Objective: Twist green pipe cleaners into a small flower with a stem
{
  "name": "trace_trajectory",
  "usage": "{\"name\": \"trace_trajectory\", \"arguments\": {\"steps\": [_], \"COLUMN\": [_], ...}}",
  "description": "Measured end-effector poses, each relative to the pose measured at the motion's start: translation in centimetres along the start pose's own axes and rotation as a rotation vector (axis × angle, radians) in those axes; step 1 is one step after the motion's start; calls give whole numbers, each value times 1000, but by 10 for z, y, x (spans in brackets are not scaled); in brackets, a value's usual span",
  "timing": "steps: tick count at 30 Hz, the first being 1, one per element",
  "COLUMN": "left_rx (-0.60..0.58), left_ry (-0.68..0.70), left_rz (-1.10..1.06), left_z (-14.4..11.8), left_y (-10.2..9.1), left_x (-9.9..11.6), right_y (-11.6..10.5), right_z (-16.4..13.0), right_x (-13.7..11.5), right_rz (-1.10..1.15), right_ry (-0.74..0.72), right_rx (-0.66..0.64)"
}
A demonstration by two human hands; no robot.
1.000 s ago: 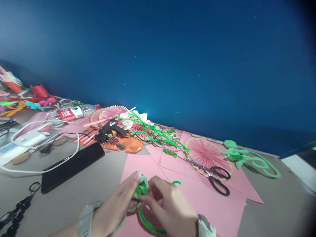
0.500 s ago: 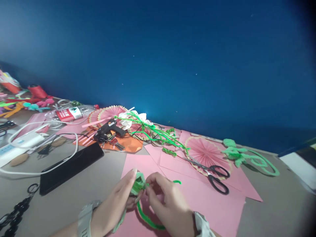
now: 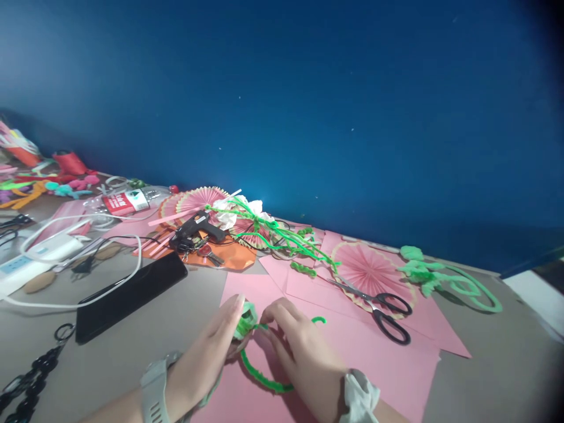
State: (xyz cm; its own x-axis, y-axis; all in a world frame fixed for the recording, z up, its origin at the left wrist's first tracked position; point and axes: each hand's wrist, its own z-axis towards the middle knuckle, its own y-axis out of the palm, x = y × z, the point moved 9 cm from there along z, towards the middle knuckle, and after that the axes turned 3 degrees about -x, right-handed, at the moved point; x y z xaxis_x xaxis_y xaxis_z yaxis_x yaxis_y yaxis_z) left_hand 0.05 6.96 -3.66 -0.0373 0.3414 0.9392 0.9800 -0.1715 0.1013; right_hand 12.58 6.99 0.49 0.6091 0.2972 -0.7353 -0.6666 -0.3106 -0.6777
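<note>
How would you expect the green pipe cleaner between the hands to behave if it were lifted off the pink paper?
The green pipe cleaner lies in a held curve, so it probably keeps its bent shape instead of drooping. It looks thin and fuzzy, so likely very light and not slippery. The pink paper beneath should stay put.

Two hands work at the worktop's near edge: the left hand [image 3: 207, 358] and the right hand [image 3: 304, 352]. Each wrist wears one band. One pair of scissors [image 3: 379, 305] lies toward the right. One black glue gun [image 3: 198, 226], one dark phone [image 3: 130, 288] and one plastic bottle [image 3: 127, 201] lie toward the left. At least three pink paper fans show along the far edge, one [image 3: 365, 270] beside the scissors.
</note>
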Motion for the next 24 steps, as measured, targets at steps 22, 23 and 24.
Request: {"name": "trace_trajectory", "arguments": {"steps": [22,23,24], "left_rx": [-56,-37,-23], "left_ry": [118,111,101], "left_rz": [318,313,304], "left_z": [-3,-3,-2], "left_y": [11,8,6], "left_x": [8,7,6], "right_y": [13,14,15], "right_z": [-1,-1,-1], "right_x": [14,14,14], "right_rz": [500,520,543], "right_ry": [189,186,186], "right_rx": [-90,-99,-103]}}
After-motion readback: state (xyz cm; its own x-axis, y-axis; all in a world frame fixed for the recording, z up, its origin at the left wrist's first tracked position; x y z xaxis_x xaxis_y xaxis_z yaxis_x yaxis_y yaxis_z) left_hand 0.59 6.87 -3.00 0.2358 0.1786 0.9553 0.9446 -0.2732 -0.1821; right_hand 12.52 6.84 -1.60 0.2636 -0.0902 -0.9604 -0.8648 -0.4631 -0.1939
